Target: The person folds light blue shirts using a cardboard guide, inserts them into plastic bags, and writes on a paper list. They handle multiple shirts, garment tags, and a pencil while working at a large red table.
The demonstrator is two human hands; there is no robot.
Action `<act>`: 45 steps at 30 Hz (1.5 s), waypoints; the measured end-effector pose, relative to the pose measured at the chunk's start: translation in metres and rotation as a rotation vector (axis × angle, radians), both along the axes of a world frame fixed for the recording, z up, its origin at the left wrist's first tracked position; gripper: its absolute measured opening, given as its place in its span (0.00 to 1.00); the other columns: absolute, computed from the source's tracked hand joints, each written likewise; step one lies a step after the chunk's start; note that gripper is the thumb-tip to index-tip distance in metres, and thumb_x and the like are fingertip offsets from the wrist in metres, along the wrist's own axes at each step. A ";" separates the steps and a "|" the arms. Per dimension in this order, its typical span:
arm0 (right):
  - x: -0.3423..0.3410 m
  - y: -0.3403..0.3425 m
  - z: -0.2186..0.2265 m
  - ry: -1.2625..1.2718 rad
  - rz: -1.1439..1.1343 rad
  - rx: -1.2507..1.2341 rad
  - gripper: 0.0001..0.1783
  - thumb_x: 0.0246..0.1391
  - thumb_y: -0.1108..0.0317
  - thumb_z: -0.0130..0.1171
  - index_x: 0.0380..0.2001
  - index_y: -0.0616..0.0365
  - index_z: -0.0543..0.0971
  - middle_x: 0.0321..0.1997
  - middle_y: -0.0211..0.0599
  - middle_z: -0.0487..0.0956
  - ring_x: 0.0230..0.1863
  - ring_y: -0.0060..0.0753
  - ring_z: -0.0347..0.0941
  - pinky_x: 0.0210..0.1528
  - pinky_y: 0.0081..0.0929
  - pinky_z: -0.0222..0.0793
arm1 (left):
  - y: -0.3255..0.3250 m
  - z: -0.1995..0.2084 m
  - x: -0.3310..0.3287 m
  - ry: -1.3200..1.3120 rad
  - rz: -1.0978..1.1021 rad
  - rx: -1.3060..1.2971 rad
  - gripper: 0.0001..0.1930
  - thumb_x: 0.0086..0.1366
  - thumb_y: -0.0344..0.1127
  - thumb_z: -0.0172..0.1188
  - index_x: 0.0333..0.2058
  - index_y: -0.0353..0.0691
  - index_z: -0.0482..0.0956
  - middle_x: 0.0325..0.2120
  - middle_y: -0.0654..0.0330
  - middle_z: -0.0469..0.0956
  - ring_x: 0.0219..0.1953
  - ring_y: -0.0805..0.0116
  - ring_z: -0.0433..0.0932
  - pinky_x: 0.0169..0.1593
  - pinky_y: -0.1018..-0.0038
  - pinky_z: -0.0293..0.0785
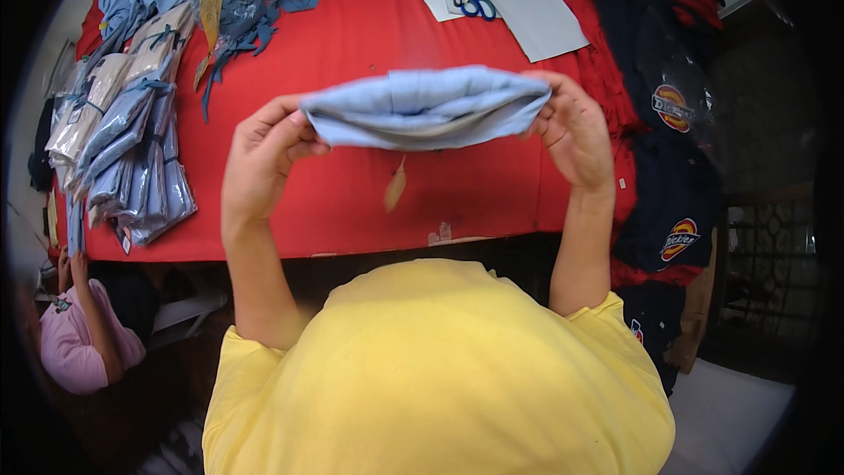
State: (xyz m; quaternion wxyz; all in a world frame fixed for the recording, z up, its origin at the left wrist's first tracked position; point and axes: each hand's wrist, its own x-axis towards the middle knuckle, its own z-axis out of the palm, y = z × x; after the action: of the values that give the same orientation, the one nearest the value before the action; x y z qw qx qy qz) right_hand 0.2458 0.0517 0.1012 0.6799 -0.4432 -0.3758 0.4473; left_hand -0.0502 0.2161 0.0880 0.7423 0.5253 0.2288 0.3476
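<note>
Between my two hands a light blue cloth garment (431, 105) is stretched above the red-covered table (352, 202). Its folded edge gapes a little along the middle, and what kind of garment it is I cannot tell. My left hand (268, 154) pinches one end between thumb and fingers. At the other end my right hand (576, 127) grips the cloth, with some fingertips hidden behind it. A small tan tag (396, 189) dangles on a string below the garment.
Plastic-wrapped folded garments (141, 136) are piled at the left. Blue cloth and clear plastic (246, 0) lie at the far left. Blue-handled scissors (475, 4) rest on papers near a white sheet (532, 13). Dark garments (651, 141) line the right. A person in pink (88, 334) sits lower left.
</note>
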 end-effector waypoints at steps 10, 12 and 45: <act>0.080 0.103 -0.090 -0.440 -0.022 -0.561 0.14 0.56 0.53 0.60 0.29 0.52 0.78 0.21 0.21 0.72 0.21 0.13 0.64 0.22 0.15 0.58 | 0.086 -0.081 0.075 0.408 0.142 0.226 0.11 0.60 0.38 0.63 0.30 0.36 0.77 0.24 0.67 0.73 0.29 0.78 0.68 0.35 0.79 0.65; 0.082 0.125 -0.125 -0.357 -0.081 -0.541 0.18 0.56 0.53 0.60 0.36 0.59 0.80 0.27 0.29 0.77 0.29 0.20 0.70 0.34 0.21 0.65 | 0.110 -0.117 0.089 0.515 0.094 0.114 0.10 0.60 0.36 0.63 0.34 0.35 0.78 0.25 0.65 0.74 0.31 0.75 0.70 0.37 0.78 0.66; 0.024 0.095 -0.140 -0.140 0.062 -0.506 0.09 0.61 0.75 0.49 0.41 0.62 0.78 0.34 0.28 0.78 0.30 0.16 0.71 0.32 0.14 0.69 | -0.012 -0.134 0.105 0.569 0.052 1.104 0.07 0.54 0.32 0.64 0.33 0.42 0.80 0.31 0.56 0.75 0.35 0.58 0.73 0.43 0.67 0.70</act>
State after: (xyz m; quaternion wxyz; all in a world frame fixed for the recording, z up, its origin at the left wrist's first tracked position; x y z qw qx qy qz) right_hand 0.2696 0.1470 -0.0392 0.5057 -0.6173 -0.3114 0.5160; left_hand 0.0545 0.2038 -0.0464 0.2626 0.8979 0.2169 0.2788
